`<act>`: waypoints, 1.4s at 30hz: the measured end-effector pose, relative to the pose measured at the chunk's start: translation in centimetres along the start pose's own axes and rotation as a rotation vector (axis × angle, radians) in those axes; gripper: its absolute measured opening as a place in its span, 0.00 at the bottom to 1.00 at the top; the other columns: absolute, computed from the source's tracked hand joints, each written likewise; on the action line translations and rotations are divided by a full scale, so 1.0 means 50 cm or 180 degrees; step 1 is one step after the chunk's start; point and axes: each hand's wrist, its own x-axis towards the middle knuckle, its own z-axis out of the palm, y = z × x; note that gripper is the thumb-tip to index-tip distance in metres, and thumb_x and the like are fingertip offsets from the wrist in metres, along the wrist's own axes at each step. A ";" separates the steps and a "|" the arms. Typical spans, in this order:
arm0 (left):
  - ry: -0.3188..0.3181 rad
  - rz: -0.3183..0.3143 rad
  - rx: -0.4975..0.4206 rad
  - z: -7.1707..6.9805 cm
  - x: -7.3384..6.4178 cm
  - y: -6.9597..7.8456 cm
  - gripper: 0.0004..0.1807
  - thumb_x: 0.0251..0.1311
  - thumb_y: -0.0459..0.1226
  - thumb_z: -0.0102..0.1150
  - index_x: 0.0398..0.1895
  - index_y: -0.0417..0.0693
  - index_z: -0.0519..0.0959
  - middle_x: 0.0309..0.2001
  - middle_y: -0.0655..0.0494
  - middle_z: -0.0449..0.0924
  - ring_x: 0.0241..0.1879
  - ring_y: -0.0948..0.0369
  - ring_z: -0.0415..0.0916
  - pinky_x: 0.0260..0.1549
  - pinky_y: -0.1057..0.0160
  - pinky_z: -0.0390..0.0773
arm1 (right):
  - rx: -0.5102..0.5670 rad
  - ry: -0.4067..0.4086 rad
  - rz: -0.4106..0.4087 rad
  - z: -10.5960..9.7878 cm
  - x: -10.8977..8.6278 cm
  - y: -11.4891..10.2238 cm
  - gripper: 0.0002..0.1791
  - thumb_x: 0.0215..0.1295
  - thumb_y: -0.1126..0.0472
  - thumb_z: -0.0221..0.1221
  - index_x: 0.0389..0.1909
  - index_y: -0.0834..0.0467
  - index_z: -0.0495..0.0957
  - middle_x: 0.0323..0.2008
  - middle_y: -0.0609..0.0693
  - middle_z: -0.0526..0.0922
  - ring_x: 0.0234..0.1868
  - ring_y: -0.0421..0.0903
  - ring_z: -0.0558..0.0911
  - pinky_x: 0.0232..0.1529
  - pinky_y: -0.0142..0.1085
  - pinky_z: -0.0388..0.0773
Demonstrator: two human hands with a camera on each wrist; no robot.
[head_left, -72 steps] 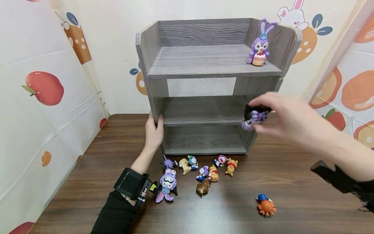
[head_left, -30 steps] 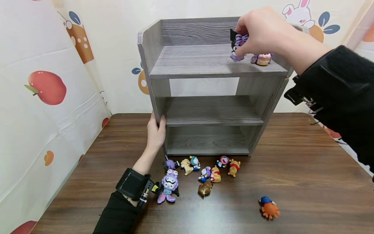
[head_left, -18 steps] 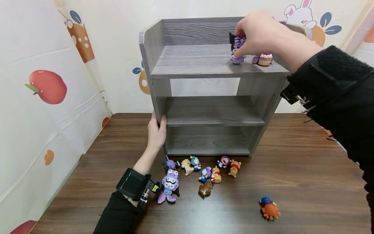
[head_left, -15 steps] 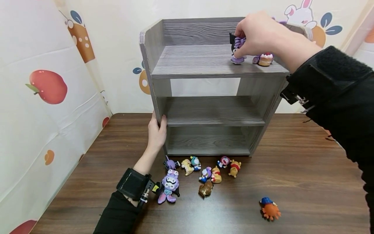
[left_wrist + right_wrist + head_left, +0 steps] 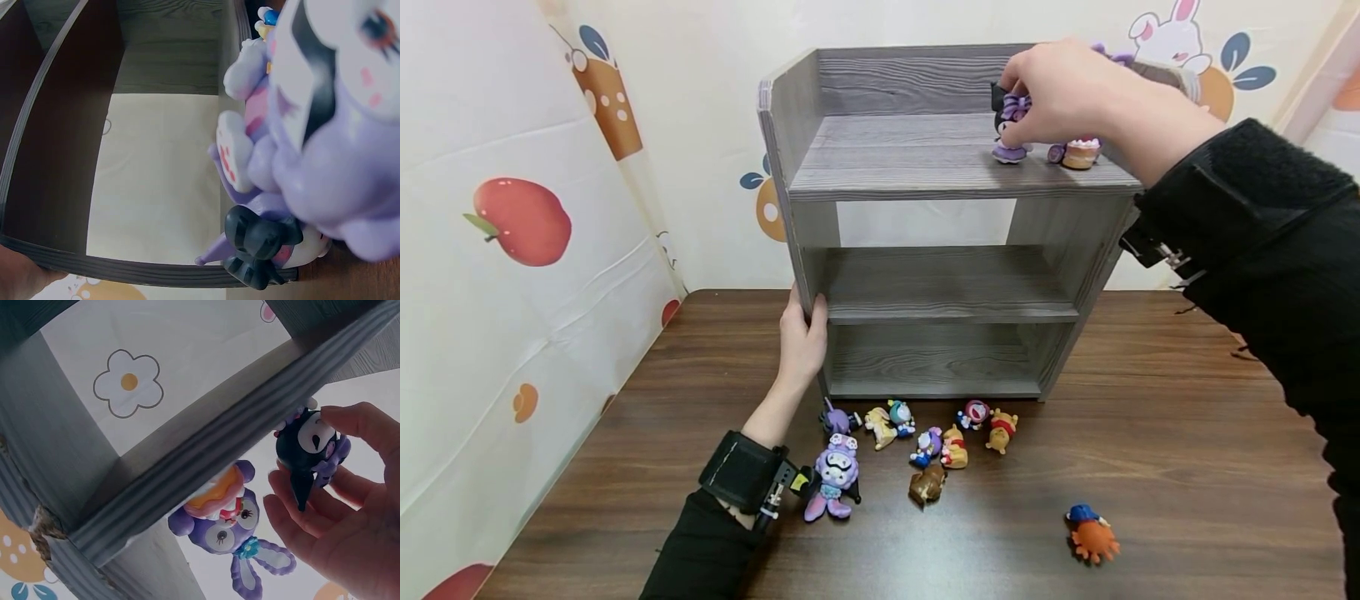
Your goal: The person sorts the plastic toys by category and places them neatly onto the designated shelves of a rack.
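My right hand (image 5: 1067,92) pinches a black-and-purple figurine (image 5: 1011,129) with a striped bow, its base at the top board of the grey wooden shelf (image 5: 955,318). In the right wrist view the fingers and thumb curl round the figurine's black head (image 5: 306,440). Just right of it stands a purple rabbit figurine (image 5: 215,525) with a cake, partly hidden by my hand in the head view. My left hand (image 5: 801,342) grips the shelf's left side panel at the middle level; in the left wrist view only part of the hand (image 5: 22,275) shows at the edge.
Several small figurines lie before the shelf, among them a yellow bear (image 5: 1002,431), a brown figurine (image 5: 927,485) and a larger purple figurine (image 5: 835,479). An orange crab-like figurine (image 5: 1093,537) lies apart at the front right of the brown table (image 5: 1187,483).
My right hand has carried the black-and-purple figurine from beside the middle level up to the top board, left of the rabbit. Over the last half second it hardly moves. My left hand stays put.
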 end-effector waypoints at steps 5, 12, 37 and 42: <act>-0.0008 0.0052 -0.0018 0.002 0.001 -0.001 0.22 0.62 0.29 0.38 0.60 0.34 0.60 0.54 0.36 0.66 0.51 0.56 0.64 0.48 0.54 0.63 | 0.0236 0.0160 0.0116 -0.014 -0.013 -0.006 0.31 0.57 0.58 0.55 0.58 0.70 0.60 0.52 0.70 0.66 0.50 0.65 0.64 0.52 0.55 0.59; 0.0022 -0.0005 0.0015 -0.001 0.002 -0.003 0.18 0.62 0.29 0.39 0.55 0.31 0.63 0.36 0.37 0.69 0.36 0.54 0.64 0.39 0.57 0.63 | 0.0388 0.0592 0.0242 -0.013 0.000 0.036 0.31 0.57 0.51 0.55 0.59 0.62 0.62 0.54 0.64 0.67 0.53 0.59 0.65 0.53 0.51 0.59; 0.0054 -0.0052 0.0068 -0.003 0.011 0.004 0.15 0.61 0.29 0.39 0.49 0.29 0.65 0.30 0.40 0.66 0.32 0.51 0.62 0.35 0.57 0.62 | 0.0579 0.3066 -0.0571 0.193 -0.150 0.114 0.14 0.46 0.53 0.64 0.37 0.45 0.82 0.33 0.40 0.81 0.32 0.42 0.78 0.36 0.27 0.66; 0.0088 -0.0035 0.0129 -0.002 0.014 -0.019 0.13 0.62 0.31 0.40 0.47 0.31 0.66 0.27 0.44 0.63 0.30 0.52 0.62 0.34 0.58 0.62 | 0.1141 0.3547 -0.0134 0.149 -0.260 -0.042 0.13 0.53 0.58 0.56 0.33 0.64 0.81 0.27 0.56 0.81 0.27 0.45 0.75 0.33 0.21 0.62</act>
